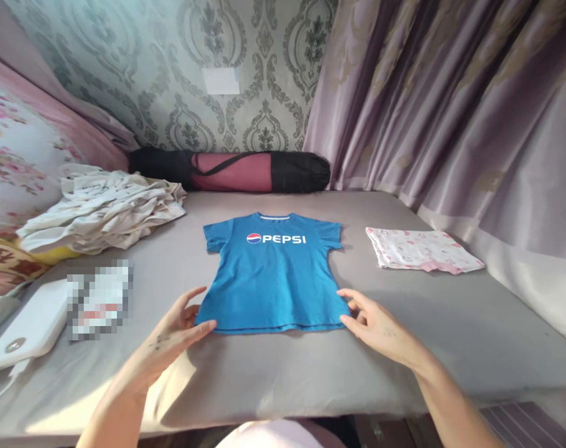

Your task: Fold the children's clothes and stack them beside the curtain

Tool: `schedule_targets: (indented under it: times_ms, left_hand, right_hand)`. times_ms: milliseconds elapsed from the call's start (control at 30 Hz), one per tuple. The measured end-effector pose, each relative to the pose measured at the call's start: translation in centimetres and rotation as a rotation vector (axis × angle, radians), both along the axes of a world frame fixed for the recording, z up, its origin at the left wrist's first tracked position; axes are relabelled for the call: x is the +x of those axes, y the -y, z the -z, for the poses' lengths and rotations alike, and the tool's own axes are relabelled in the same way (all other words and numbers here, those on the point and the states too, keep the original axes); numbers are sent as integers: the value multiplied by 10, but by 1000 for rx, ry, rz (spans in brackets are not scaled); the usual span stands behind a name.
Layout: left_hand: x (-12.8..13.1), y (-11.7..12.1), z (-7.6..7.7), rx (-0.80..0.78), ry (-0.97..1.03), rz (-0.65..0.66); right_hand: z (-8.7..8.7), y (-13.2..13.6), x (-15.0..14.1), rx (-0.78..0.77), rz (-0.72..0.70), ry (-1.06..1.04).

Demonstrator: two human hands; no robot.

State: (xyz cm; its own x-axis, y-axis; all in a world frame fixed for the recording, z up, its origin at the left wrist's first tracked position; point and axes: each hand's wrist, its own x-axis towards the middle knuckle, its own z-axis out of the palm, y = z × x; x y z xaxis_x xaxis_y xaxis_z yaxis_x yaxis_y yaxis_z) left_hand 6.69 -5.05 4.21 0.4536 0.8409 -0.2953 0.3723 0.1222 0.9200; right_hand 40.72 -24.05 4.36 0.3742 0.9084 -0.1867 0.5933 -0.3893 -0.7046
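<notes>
The blue T-shirt (273, 280) lies spread mid-way across the grey sheet (292, 370). Your left hand (176, 330) and right hand (380, 325), thumbs and forefingers parted, touch its near corners; a folded patterned cloth (420, 249) lies to the right.

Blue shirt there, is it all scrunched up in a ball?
No, the blue shirt lies spread out front side up, with the left hand and the right hand by its bottom corners.
</notes>
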Motion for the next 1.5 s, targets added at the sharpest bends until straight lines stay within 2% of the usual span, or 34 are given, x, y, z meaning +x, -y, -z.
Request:
schedule_targets:
  times_ms: [100,267,367,467,567,667,733,833,967,1067,1200,1300,1500]
  left_hand:
    - [-6,1,5,8,41,87]
    - [-12,0,12,57,17,122]
    - [-11,1,10,90,22,53]
    - [-6,3,10,121,-13,-36]
    - [2,5,18,175,-40,-132]
    - [7,3,28,236,-67,-140]
    - [4,-1,31,321,-123,-103]
    - [-11,-11,33,509,-272,-45]
    - [-33,-21,39,727,-410,160]
    - [-39,-23,43,890,-423,266]
    - [-38,-21,43,1096,-375,352]
    - [-40,-24,44,1108,-363,421]
    - [-48,-34,45,1029,-388,507]
  right_hand:
    - [-1,4,0,-50,-31,60]
    - [0,4,-1,-36,-62,118]
    - [4,3,-4,-20,-28,169]
    - [9,1,-11,51,10,312]
    - [12,1,-21,80,61,505]
    - [16,0,-26,8,91,677]
    - [20,2,-26,-16,86,744]
    - [25,6,-19,30,19,761]
    - [19,12,-12,92,-82,708]
    - [9,10,-12,147,-157,706]
    - [4,9,-10,244,-340,709]
    - [3,13,-6,226,-426,689]
    - [-5,20,-3,143,-455,532]
